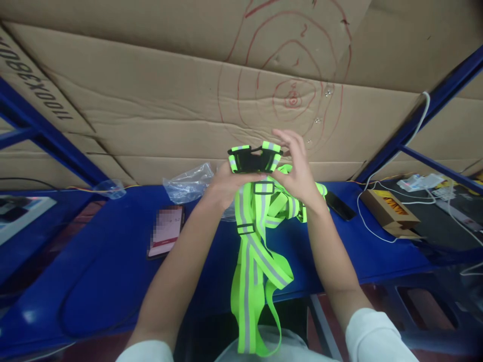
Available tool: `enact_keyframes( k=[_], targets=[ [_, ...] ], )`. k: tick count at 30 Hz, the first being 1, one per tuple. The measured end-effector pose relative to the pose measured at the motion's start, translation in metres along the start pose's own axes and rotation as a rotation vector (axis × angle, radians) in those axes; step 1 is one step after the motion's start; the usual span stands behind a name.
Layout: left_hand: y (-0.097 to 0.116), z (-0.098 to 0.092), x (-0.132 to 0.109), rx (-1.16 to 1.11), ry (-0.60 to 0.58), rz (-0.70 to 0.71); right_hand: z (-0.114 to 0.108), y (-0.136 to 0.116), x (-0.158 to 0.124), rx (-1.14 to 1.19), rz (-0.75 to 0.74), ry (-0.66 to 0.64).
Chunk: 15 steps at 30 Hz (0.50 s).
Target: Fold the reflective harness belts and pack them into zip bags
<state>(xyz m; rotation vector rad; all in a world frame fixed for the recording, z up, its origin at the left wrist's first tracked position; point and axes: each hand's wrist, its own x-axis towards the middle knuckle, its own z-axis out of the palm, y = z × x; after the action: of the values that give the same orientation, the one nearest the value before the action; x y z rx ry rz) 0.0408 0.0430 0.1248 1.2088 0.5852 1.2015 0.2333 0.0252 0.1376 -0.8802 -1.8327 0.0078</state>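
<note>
A neon-green reflective strap vest [247, 281] with grey stripes and black buckles hangs down from my two hands above the blue table. Its upper part is a black piece [251, 161] with short green loops at the corners. My left hand [223, 185] is closed round the left and lower side of this piece, its fingers partly hidden. At the right corner, my right hand [298, 171] holds the vest between thumb and curved fingers. More green straps lie bunched beneath my right hand, and the lower ones fall past the table edge toward my lap.
On the blue table [101, 261] are clear plastic bags [190, 183], a phone with a lit screen [165, 231] and a dark phone [340, 206]. An open cardboard box [390, 211] and white cables stand at right. Behind is a cardboard wall [162, 100] with red rings.
</note>
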Motion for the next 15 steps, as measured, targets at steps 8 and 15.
enact_keyframes(
  k=[8, 15],
  targets=[
    [-0.007, 0.002, 0.0, 0.01, -0.08, -0.143, -0.012, -0.013, -0.002, -0.054, -0.01, -0.14],
    [-0.011, 0.006, -0.002, -0.212, -0.268, -0.337, -0.008, -0.006, 0.0, 0.016, 0.132, 0.05]
  ],
)
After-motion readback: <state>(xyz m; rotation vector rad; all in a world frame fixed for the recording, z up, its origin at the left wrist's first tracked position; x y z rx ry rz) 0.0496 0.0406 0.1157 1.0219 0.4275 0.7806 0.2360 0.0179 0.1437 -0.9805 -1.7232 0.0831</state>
